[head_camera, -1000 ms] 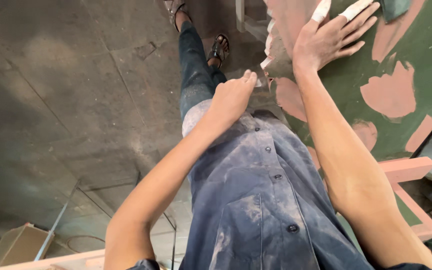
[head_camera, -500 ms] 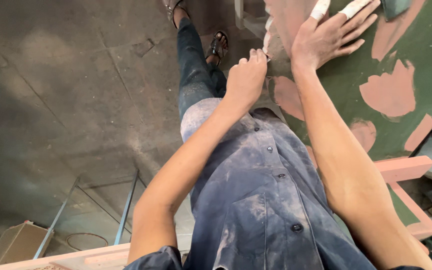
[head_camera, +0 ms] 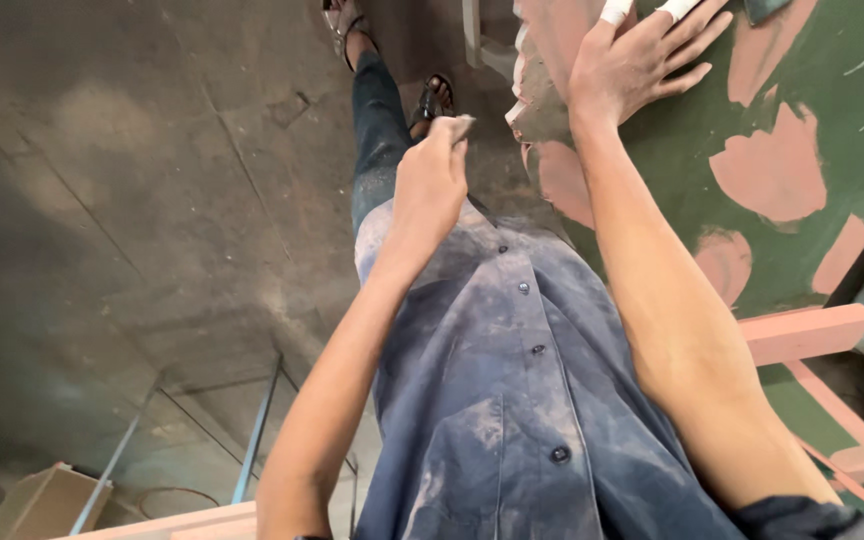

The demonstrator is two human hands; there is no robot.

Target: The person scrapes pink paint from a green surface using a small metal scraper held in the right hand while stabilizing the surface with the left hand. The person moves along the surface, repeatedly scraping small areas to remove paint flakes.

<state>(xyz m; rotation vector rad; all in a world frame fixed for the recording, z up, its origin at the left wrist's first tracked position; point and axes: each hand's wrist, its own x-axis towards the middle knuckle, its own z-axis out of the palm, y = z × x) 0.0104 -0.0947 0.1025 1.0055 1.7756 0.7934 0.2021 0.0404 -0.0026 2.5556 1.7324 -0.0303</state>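
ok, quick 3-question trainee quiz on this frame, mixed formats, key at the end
1. True or false: the right hand lies flat on the green panel.
2. Multiple choice: what does the left hand pinch in its fingertips? A) a small grey scrap B) a paint brush C) a hammer
3. Fill in: the patches on the panel are ____ in colour.

Key: 1 true, with taped fingers spread near the panel's edge. 2 A; what the scrap is made of cannot be told. 3 pink.
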